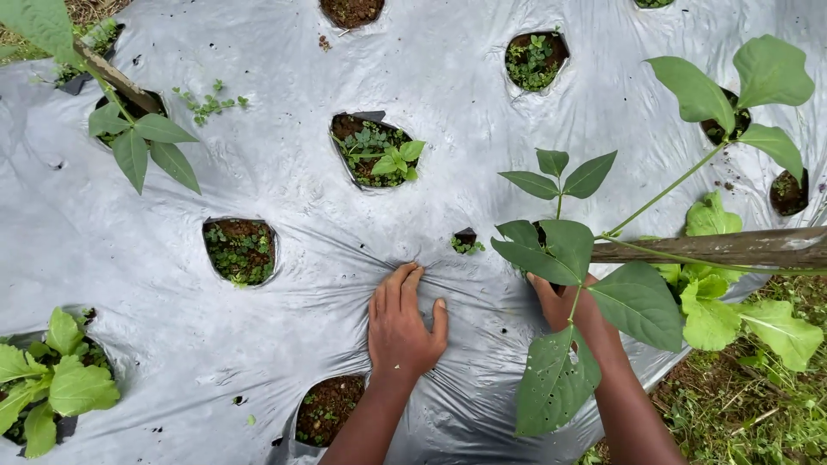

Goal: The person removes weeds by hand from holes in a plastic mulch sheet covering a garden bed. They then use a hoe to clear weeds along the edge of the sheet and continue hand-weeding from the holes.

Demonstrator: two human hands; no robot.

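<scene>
Silver plastic mulch sheet [258, 362] covers the whole bed, cut with planting holes; near its lower edge the left hand [403, 323] lies flat, fingers together, bunching wrinkled film. The right hand [564, 301] sits toward the right edge behind a bean plant [560, 258], its fingers hidden, beside a wooden stake [732, 248]

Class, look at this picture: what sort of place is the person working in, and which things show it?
Probably an outdoor vegetable bed: silver plastic mulch sheet with cut planting holes, young plants growing through them, and grass alongside.
</scene>
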